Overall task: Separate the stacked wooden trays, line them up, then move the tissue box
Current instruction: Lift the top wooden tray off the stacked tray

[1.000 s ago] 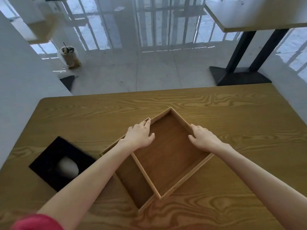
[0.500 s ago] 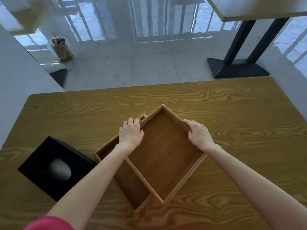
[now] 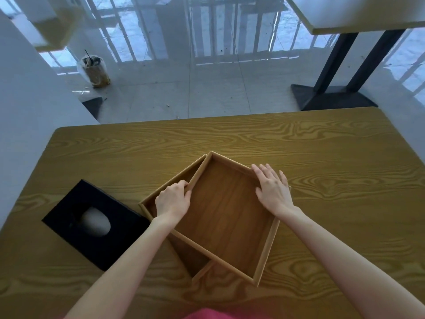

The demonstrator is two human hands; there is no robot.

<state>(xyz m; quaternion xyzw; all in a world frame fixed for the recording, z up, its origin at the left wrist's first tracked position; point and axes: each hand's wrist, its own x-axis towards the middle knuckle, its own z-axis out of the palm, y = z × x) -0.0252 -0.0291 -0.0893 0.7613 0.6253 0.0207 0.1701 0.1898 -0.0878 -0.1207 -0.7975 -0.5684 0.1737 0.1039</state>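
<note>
Two shallow wooden trays lie stacked at the middle of the wooden table point(image 3: 322, 157). The upper tray point(image 3: 227, 215) sits skewed over the lower tray point(image 3: 190, 256), which shows at the left and front. My left hand point(image 3: 172, 200) grips the upper tray's left rim. My right hand point(image 3: 272, 188) rests on its right rim, fingers spread over the edge. A black tissue box point(image 3: 94, 223) with a white tissue in its oval opening lies on the table, touching the lower tray's left corner.
The table's far edge runs just beyond the trays, with tiled floor past it. A bagged drink cup point(image 3: 94, 70) stands on the floor at the far left. Another table with black legs point(image 3: 333, 72) stands at the far right. A white wall borders the left.
The upper tray has turned clockwise and shifted right over the lower one. My left hand slid onto its left rim; my right hand moved along the right rim.
</note>
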